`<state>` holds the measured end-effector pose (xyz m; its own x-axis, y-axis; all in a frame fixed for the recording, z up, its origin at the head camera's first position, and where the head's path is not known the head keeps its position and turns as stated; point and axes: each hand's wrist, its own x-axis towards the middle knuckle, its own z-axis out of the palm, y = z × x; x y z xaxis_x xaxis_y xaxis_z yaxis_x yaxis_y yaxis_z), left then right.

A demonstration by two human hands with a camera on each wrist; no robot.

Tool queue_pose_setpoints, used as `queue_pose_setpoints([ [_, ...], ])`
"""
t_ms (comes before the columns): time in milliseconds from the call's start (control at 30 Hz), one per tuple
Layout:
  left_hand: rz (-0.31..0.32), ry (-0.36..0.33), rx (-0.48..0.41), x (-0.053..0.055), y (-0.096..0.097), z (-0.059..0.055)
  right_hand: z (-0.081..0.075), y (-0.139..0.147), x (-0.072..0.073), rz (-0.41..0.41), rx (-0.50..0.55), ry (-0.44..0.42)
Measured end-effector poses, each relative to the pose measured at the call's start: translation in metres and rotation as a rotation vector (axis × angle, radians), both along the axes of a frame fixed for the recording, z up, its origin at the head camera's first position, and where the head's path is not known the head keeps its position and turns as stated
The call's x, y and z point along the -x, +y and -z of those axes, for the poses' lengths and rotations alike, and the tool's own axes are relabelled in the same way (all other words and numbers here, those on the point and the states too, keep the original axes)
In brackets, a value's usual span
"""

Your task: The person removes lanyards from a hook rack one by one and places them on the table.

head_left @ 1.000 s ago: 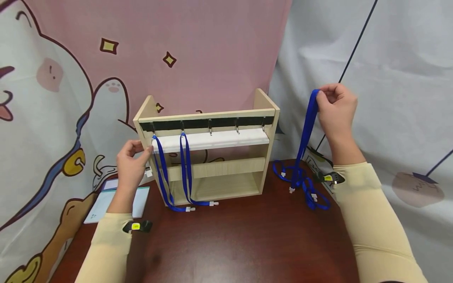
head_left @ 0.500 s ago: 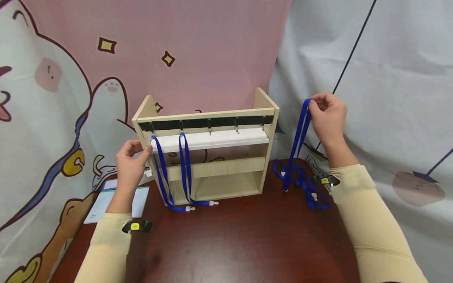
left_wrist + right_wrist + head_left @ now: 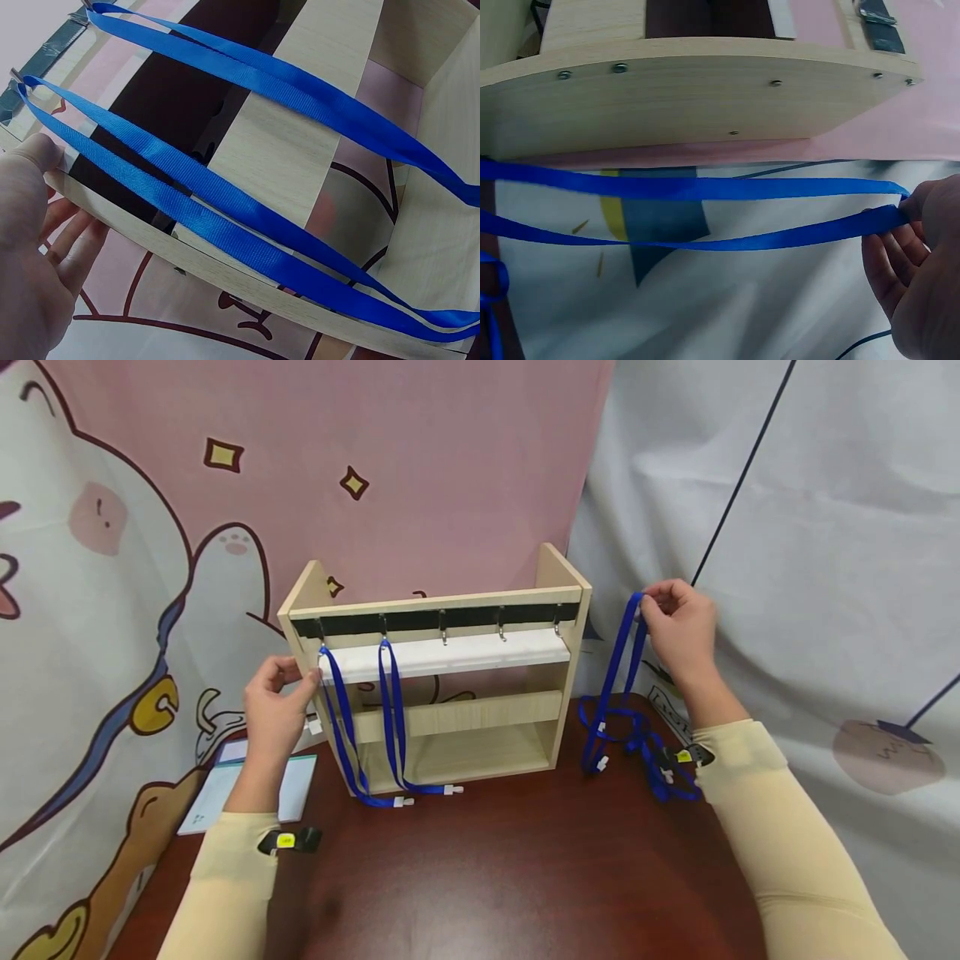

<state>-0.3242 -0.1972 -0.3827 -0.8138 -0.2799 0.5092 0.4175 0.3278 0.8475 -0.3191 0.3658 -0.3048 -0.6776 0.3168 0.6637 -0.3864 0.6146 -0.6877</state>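
A light wooden rack (image 3: 457, 714) stands on the table, with a row of metal hooks along its dark top strip. Two blue lanyards hang at its left end: one (image 3: 342, 710) from the leftmost hook, the other (image 3: 400, 718) from the hook beside it. My left hand (image 3: 273, 710) grips the rack's left side panel, thumb in front and fingers on the outer side. Right of the rack, my right hand (image 3: 684, 631) pinches the top of another blue lanyard (image 3: 619, 647). Its loop hangs open, two strands apart in the right wrist view (image 3: 780, 240), with its clip low near the table.
More blue lanyards (image 3: 659, 787) lie tangled on the dark red table (image 3: 480, 868) at the right, partly behind the right wrist strap. A pale notebook (image 3: 298, 785) lies at the left, behind my left forearm. Printed cloth hangs behind and beside the rack.
My right hand has moved left and down toward the rack, carrying the lanyard, whose loop has spread into two strands. The left hand keeps its grip on the side panel.
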Motion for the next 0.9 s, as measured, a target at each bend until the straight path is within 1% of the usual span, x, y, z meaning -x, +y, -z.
queue_pose_setpoints([
  [133,0.000,0.000,-0.002,0.000,0.000,0.000,0.010,0.004,0.002,0.014,-0.030,0.010],
  [167,0.001,-0.001,-0.002,0.000,0.000,0.000,0.014,0.007,0.005,0.021,-0.040,0.007],
  [333,-0.002,-0.008,0.001,0.000,0.001,0.000,0.027,0.007,0.003,0.036,-0.103,-0.044],
  [500,-0.006,-0.004,0.004,0.000,0.001,0.001,0.043,0.007,0.002,0.025,-0.154,-0.072],
  [733,-0.006,-0.001,0.007,0.000,0.001,0.001,0.070,0.010,-0.001,-0.017,-0.157,-0.126],
  [900,-0.007,0.001,0.005,0.000,0.001,0.001,0.086,0.011,-0.003,-0.026,-0.173,-0.148],
])
